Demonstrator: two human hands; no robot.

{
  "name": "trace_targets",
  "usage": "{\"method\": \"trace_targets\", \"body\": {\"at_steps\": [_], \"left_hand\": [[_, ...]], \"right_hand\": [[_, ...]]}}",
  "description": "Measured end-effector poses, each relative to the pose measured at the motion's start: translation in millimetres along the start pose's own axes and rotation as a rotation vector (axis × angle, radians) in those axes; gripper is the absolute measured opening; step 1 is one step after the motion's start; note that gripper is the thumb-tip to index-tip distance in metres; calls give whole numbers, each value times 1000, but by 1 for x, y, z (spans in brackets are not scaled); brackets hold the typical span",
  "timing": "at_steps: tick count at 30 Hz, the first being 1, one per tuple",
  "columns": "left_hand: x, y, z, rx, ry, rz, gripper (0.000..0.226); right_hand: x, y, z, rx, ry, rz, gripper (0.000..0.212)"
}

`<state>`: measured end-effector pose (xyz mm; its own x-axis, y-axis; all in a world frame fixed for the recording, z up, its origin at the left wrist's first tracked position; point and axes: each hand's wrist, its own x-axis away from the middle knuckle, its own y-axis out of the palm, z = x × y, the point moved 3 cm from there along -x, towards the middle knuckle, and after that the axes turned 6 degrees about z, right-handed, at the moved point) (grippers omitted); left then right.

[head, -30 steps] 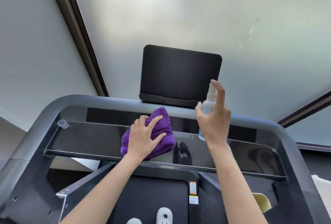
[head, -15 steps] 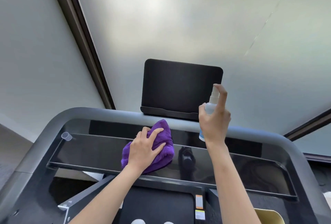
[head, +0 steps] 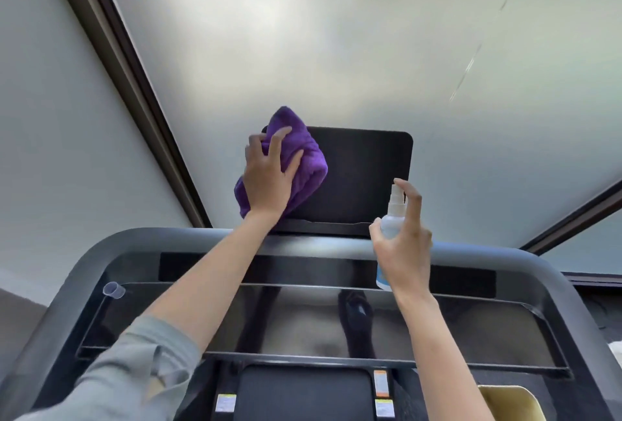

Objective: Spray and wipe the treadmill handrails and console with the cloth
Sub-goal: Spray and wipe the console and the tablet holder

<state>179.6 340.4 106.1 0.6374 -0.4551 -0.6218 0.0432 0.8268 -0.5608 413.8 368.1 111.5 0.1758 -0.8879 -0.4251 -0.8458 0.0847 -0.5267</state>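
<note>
So the left hand (head: 267, 181) is pressing a bunched-up purple microfiber cloth (head: 303, 165) against the upper left part of the treadmill's black console screen (head: 363, 178), fingers spread and curling over the fabric, thumb sticking out toward 2 o'clock. The cloth is covering the screen's top left corner and poking a bit above the edge. A grey sleeve (head: 134, 370) is bunching up on that arm down at 7 o'clock.

The right hand (head: 402, 242) is wrapping around a small clear spray bottle (head: 392, 218) at about 4 o'clock from the cloth, just beside the screen's lower right corner. The index finger is sitting up on top of the white nozzle, and the bottle is standing roughly upright. Can't tell if it's actually spraying.

Below both hands the curved grey handrail (head: 319, 245) is running across the frame, with the glossy black console tray (head: 471, 329) under it, reflecting stuff. A little clear plastic cap (head: 114, 290) is sitting at the tray's far left corner, around 9 o'clock. A tan container (head: 508, 402) is peeking in at 5 o'clock.
</note>
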Motion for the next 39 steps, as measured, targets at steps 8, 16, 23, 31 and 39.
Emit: {"method": "trace_targets", "body": {"at_steps": [8, 16, 23, 31, 39], "left_hand": [[9, 26, -31, 12, -50, 6, 49], [33, 0, -33, 20, -105, -137, 39], [-22, 14, 13, 38, 102, 36, 44], [22, 38, 0, 3, -5, -77, 46], [48, 14, 1, 129, -43, -188, 44]], "right_hand": [[-12, 0, 0, -10, -13, 29, 64], [-4, -6, 5, -45, -22, 42, 62], [-8, -15, 9, -37, -21, 56, 62], [-1, -8, 15, -38, 5, 48, 63], [-4, -4, 5, -67, 8, 40, 63]]}}
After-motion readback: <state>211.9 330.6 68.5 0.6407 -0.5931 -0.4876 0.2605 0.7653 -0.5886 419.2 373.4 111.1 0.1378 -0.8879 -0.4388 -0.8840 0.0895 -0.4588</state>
